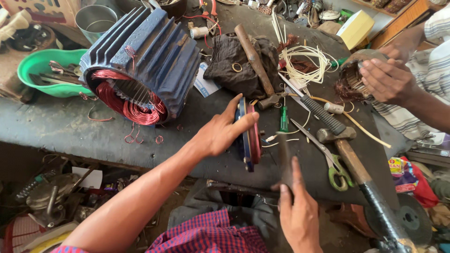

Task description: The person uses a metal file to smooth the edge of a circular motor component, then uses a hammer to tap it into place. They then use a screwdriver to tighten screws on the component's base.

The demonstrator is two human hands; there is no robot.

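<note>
Workbench (56,126) seen from above, dark and cluttered; the left hand (220,133) reaches in from the lower left and steadies a blue disc (244,136) standing on edge near the bench's middle, thumb on its near face and fingers laid over its rim, a red ring showing along its right side; the right hand (297,211) rises from the lower edge and is closed round the handle of a dark tool (284,154), its upper end blurred, just right of the disc; whether that end touches the disc cannot be told; a green screwdriver (284,119) lies just beyond the tool; to the right lie scissors (328,154) with green grips and a hammer (344,150) with a wooden handle, its head near the scissors' blades; a second hammer (255,61) rests on a dark cloth (225,65) at upper centre; a large blue motor housing (154,51), finned, lies on its side at upper left, red copper windings (126,100) showing in its open end; a green bowl (33,65) sits left of it; pale cords (304,61) are coiled at upper right; another person's hand (386,79), at the right edge, rests on a smaller wound part (349,79)
</note>
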